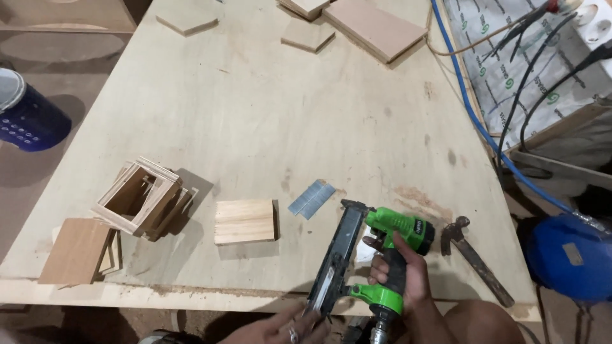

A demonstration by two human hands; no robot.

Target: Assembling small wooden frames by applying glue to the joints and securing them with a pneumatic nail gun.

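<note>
Gleaming green-and-black nail gun (376,255), seemingly worn

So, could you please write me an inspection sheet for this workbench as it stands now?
Surface: plywood benchtop, stained and scuffed near the front right.
Job's things: green pneumatic stapler; grey staple strip lying beside its nose.
Clutter: open wooden box frame, small plank block, brown panel, board offcuts, rusty hammer.
Grippers: right hand wrapped round the stapler's grip; left hand touching the magazine's rear end.
Cables: blue air hose along the right edge; black leads beyond it.
Surroundings: blue tub on the left floor, blue tank on the right.
</note>
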